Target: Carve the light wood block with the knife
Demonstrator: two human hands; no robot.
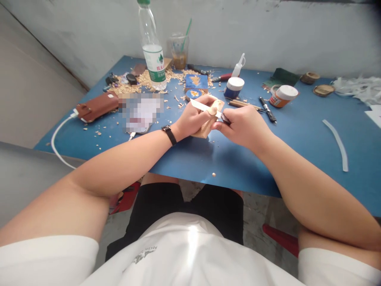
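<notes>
My left hand (193,117) is closed around a pale wood block (205,130), held just above the table. Its thumb lies against the blade of a carving knife (201,106). My right hand (245,125) grips the knife's dark handle, mostly hidden in the fist. The bright blade crosses the top of the block and points to the left. Behind the left hand lie a round blue painted piece (194,94) and a square blue painted block (196,82), both with orange and white patterns.
Wood shavings (172,75) spread over the back left of the blue table (238,163). A water bottle (154,59), a drink cup (179,51) and a brown leather case (99,106) stand left. Paint jars (234,87), pencils (244,105) and a clear strip (336,145) lie right.
</notes>
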